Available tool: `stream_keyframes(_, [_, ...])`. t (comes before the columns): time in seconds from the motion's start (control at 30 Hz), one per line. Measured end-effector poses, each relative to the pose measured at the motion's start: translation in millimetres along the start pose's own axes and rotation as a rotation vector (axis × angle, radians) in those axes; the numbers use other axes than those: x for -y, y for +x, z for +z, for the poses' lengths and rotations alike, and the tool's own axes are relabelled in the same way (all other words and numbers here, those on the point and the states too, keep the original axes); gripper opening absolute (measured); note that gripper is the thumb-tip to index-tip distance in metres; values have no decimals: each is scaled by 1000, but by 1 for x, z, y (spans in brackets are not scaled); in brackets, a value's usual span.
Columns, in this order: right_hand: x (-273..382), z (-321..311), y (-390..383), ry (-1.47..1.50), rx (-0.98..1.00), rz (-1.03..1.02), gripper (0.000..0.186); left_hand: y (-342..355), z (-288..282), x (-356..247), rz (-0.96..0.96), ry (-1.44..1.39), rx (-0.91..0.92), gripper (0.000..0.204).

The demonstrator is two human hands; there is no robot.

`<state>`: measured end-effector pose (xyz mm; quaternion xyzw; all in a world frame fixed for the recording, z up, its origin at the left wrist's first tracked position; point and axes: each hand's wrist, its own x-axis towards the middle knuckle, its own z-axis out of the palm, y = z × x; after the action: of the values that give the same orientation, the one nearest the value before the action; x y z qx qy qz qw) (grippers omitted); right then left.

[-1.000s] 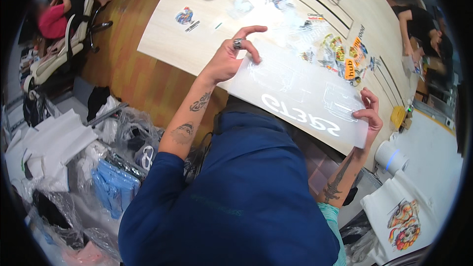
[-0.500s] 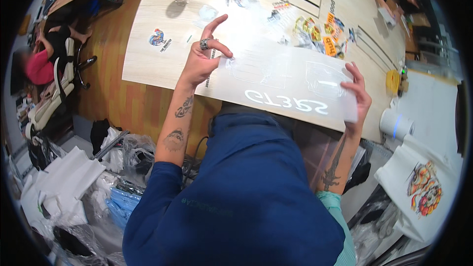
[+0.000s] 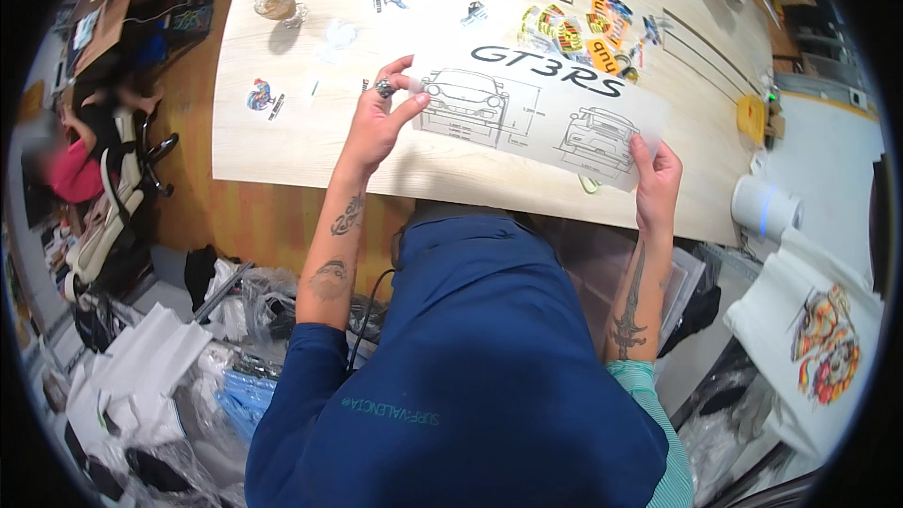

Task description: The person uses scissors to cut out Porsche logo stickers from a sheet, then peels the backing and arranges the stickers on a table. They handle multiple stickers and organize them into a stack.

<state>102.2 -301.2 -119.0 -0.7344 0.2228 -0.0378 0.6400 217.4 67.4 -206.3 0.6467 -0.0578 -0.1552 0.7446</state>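
Note:
Stretched between my two hands above the table is a translucent transfer film sheet (image 3: 536, 103), with black line drawings of two cars and dark lettering facing up. My left hand (image 3: 381, 122), with a ring on it, pinches the sheet's left end between thumb and fingers. At the opposite end, my right hand (image 3: 657, 174) grips the lower right corner, thumb on top and fingers mostly hidden beneath. The sheet is held fairly flat, near the table's front edge.
Small coloured cut-out prints (image 3: 569, 36) lie beyond the sheet, and a rooster print (image 3: 263, 94) lies to the left. A glass cup (image 3: 277, 5) stands far left on the table (image 3: 310, 146). A white printed shirt (image 3: 800, 320) hangs at right. Plastic-bagged garments (image 3: 226, 395) lie lower left.
The sheet has been turned over: its whitish back with mirrored lettering faced up before, and now the black drawings do. Both hands have changed their grip on its ends.

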Motion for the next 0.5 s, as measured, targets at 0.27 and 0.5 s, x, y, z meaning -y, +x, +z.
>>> stream_keyframes(0.27, [-35,-77,35,75,51,-23,25,-9,106,-28,-230,-16,-156,10])
stream_keyframes(0.5, [-64,-147,60,145,208,47,25,-20,181,-34,-181,120,-241,10])
